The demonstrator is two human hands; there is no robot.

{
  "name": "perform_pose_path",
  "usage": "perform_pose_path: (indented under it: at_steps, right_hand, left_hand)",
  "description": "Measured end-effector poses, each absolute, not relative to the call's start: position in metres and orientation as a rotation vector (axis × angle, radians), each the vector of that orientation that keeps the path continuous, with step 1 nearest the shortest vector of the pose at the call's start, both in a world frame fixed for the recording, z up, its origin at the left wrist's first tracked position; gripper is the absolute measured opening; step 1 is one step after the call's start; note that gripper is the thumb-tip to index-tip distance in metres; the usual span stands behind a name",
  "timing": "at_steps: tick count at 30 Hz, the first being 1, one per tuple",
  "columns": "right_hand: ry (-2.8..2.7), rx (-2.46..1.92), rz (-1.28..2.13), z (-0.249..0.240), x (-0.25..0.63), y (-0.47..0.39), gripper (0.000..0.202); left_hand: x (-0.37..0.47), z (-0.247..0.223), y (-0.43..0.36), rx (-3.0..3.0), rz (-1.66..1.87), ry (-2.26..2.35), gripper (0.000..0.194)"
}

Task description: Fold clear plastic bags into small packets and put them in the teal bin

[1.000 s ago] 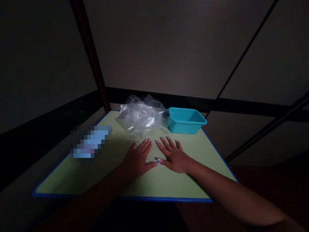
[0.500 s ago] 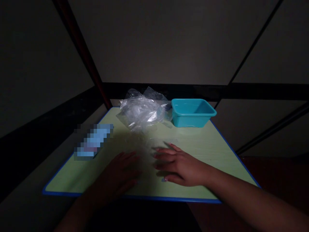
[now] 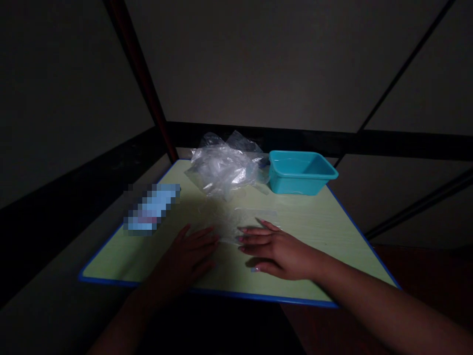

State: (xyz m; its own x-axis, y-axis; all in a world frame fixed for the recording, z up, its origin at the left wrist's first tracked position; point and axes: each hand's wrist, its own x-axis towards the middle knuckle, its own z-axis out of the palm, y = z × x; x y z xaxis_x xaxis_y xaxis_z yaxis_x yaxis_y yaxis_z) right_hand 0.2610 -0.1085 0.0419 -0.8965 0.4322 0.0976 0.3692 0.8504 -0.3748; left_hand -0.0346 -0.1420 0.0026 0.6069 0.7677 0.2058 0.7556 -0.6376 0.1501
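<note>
A thin clear plastic bag [image 3: 232,222] lies flat on the pale green table [image 3: 303,288], faint against its surface. My left hand [image 3: 192,251] is spread at the bag's near left side, dim in shadow. Across from it, my right hand [image 3: 275,249] rests with fingers stretched out over the bag's right part. Both hands are open and grip nothing. Behind them sits a crumpled heap of clear plastic bags [image 3: 225,167].
A turquoise plastic basin [image 3: 301,183] stands at the back right, beside the heap. On the left edge lies a blurred-out, bluish flat object [image 3: 153,207]. A wall [image 3: 251,64] rises behind the table, and another borders its left side.
The camera view has shifted slightly, so the table and its things sit a little further right. My left hand has moved slightly forward, with its fingers more spread. My right hand stays nearly still.
</note>
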Motion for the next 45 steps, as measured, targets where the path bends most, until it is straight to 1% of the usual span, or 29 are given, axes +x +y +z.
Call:
perform_pose_path:
  at_steps: [5,7,11,14,16,19,24,31,32,35,36,40,41,45]
  right_hand:
    - [-2.725,-0.68,0.456,0.043,0.263,-0.104,0.038]
    - [-2.695,-0.778,0.349,0.044,0.264,-0.102,0.036]
    - [-2.777,-0.941,0.086,0.048,0.268,-0.1,0.025]
    - [-2.813,-0.958,-0.027,0.048,0.269,-0.098,0.023]
    - [-2.804,-0.941,-0.031,0.046,0.269,-0.096,0.021]
    - [-2.772,-0.912,0.076,0.042,0.271,-0.091,0.017]
    - [-2.683,-0.88,0.323,0.039,0.274,-0.084,0.016]
    - [-2.561,-0.94,0.593,0.041,0.277,-0.08,0.01]
    - [-2.541,-0.962,0.632,0.041,0.278,-0.079,0.011]
    - [-2.498,-1.012,0.716,0.041,0.283,-0.074,0.012]
    - [-2.492,-1.023,0.737,0.041,0.284,-0.073,0.013]
    - [-2.458,-1.074,0.861,0.039,0.291,-0.066,0.019]
    - [-2.449,-1.084,0.894,0.039,0.293,-0.064,0.02]
    - [-2.42,-1.103,1.004,0.037,0.299,-0.06,0.02]
  left_hand:
    - [-0.028,0.006,-0.139,2.665,0.52,1.364,0.032]
    - [-0.025,0.008,-0.136,2.618,0.552,1.39,0.03]
    - [-0.023,0.013,-0.129,2.496,0.617,1.405,0.026]
    - [-0.023,0.014,-0.124,2.403,0.694,1.382,0.029]
    - [-0.023,0.015,-0.12,2.352,0.743,1.374,0.031]
    - [-0.021,0.02,-0.113,2.307,0.737,1.378,0.033]
    - [-0.02,0.032,-0.099,2.221,0.647,1.416,0.027]
    - [-0.019,0.056,-0.067,2.059,0.523,1.291,0.02]
    - [-0.019,0.06,-0.062,2.037,0.518,1.268,0.024]
    - [-0.018,0.068,-0.045,1.964,0.527,1.213,0.046]
    - [-0.017,0.069,-0.039,1.948,0.518,1.208,0.046]
    - [-0.018,0.068,-0.019,1.932,0.435,1.214,0.022]
    - [-0.018,0.066,-0.015,1.929,0.424,1.214,0.019]
    - [-0.02,0.057,-0.007,1.928,0.396,1.205,0.018]
